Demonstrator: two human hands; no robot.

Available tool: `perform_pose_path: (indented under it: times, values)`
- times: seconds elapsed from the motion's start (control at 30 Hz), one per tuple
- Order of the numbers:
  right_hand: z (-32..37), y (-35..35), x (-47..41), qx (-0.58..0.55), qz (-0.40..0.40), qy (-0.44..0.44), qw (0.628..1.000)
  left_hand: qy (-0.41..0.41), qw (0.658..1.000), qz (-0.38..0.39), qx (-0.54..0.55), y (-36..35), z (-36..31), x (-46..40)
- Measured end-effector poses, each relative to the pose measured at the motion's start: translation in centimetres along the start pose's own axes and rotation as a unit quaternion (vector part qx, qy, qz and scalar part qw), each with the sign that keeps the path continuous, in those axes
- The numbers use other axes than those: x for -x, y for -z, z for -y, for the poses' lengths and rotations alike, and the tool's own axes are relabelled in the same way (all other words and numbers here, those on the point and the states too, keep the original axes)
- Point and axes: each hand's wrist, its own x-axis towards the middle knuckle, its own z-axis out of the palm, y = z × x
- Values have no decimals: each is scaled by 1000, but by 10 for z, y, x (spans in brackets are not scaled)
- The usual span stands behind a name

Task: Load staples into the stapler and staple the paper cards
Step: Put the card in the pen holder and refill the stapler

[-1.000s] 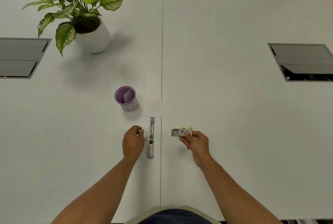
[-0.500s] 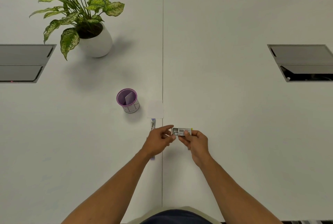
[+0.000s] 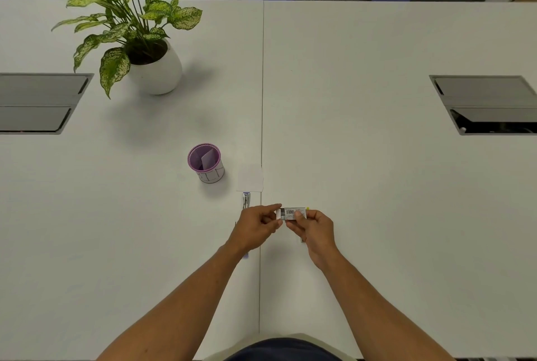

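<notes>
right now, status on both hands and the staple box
Right hand grips staple box; left hand pinches its open end. Stapler on table, partly under left hand, apart from box. White card beyond it. Nothing in the way.

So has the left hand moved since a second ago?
Yes. The left hand crossed rightward over the stapler to the staple box.
</notes>
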Motion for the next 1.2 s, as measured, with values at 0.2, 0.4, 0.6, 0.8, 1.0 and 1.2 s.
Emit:
perform_pose_path:
  times: [0.2, 0.4, 0.6, 0.8, 1.0, 1.2]
  values:
    - [1, -2, 2, -3, -3, 6, 1000, 2, 1000, -4, -2, 1, 0, 0]
    - [3, -2, 2, -1, -1, 24, 1000, 34, 999, 14, -3, 6, 0, -6]
    - [-3, -5, -1, -2, 18, 43, 999, 30, 999, 23, -19, 6, -1, -8]
    - [-4, -5, -4, -6, 11, 46, 999, 26, 999, 25, 12, 6, -1, -9]
    - [-7, -5, -5, -7, 2, 46, 999, 42, 995, 10, 94, 1, 1, -7]
    - [-9, -8, -8, -13, 9, 48, 999, 72, 986, -31, 148, -2, 4, -7]
